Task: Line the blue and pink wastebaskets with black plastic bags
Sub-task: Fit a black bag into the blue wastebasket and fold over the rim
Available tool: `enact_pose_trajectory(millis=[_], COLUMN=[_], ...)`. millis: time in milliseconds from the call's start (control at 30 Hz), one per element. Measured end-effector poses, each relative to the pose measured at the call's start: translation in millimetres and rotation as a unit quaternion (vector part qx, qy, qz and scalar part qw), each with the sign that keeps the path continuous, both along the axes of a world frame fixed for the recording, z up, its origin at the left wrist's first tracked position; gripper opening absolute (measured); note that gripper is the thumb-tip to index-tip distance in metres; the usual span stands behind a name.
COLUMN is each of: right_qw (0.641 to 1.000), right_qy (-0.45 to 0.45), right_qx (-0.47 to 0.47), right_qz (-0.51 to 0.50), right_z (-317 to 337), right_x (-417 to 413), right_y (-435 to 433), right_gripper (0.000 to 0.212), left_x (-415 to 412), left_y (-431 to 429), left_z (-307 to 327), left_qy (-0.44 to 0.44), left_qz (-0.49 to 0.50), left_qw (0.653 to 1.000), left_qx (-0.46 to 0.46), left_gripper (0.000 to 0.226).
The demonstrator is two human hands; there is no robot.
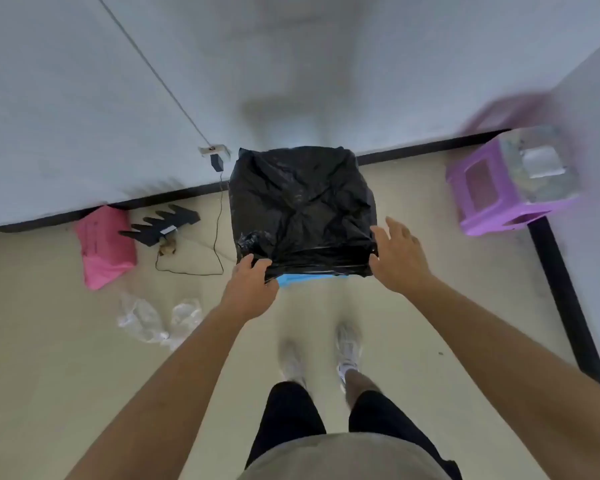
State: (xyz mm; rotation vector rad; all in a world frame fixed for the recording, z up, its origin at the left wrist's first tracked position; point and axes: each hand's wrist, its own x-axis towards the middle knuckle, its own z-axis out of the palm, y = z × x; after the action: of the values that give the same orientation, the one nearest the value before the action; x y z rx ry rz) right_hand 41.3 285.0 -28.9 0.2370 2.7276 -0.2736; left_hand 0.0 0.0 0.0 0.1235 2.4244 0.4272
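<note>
A black plastic bag (302, 206) is spread over the blue wastebasket (309, 280), of which only a strip of the near rim shows. My left hand (252, 287) pinches the bag's near left edge at the rim. My right hand (399, 258) rests at the near right corner, thumb on the bag's edge, fingers spread. The pink wastebasket (506, 188) stands on the floor at the right, against the wall, with clear plastic inside it.
A pink plastic bag (104, 245) lies on the floor at the left beside a black router (161, 225) with a cable. Several clear plastic bottles (153, 320) lie near my left arm. White walls meet behind. My feet stand just behind the basket.
</note>
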Motion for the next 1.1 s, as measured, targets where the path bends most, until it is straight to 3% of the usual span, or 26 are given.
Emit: enact_pose_trajectory(millis=[67,267,333,400,433,600,800,900,1000,1100], right_qw=[0.999,0.985,0.981,0.975,0.971,0.945,0.947,0.961,0.954,0.913], right_qy=[0.046,0.134,0.161,0.195,0.203,0.239,0.300,0.235,0.162,0.134], right_qx=[-0.003,0.077,0.081,0.052,0.033,-0.051,0.032,0.075,0.086,0.075], right_qz=[-0.015,-0.073,-0.076,-0.092,-0.119,-0.216,-0.114,-0.122,-0.238,-0.377], right_z=[-41,-171,-199,-208,-204,-124,27,80,120,151], right_x=[-14,-37,-43,-50,-55,-82,-77,-37,30,111], right_y=[-4,-29,-33,-36,-37,-43,-5,18,31,37], right_gripper=[0.061,0.076,0.056,0.031,0.028,0.029,0.042,0.062,0.051,0.039], left_x=[-22,-60,-66,-70,-73,-99,-149,-150,-124,-88], left_y=[2,-7,-12,-17,-20,-27,-12,18,60,108], left_z=[-41,-180,-209,-218,-215,-148,-23,22,55,83], left_qy=[0.006,0.002,0.010,0.072,0.109,0.222,0.279,0.275,0.288,0.298], left_qz=[0.008,-0.045,-0.054,-0.031,-0.010,0.026,0.032,-0.033,-0.163,-0.275], left_qw=[1.000,0.995,0.994,0.995,0.993,0.973,0.950,0.947,0.924,0.887], left_qx=[0.011,-0.084,-0.090,-0.057,-0.038,0.064,0.139,0.161,0.193,0.220], left_gripper=[0.048,0.060,0.061,0.053,0.049,0.033,0.021,0.022,0.026,0.032])
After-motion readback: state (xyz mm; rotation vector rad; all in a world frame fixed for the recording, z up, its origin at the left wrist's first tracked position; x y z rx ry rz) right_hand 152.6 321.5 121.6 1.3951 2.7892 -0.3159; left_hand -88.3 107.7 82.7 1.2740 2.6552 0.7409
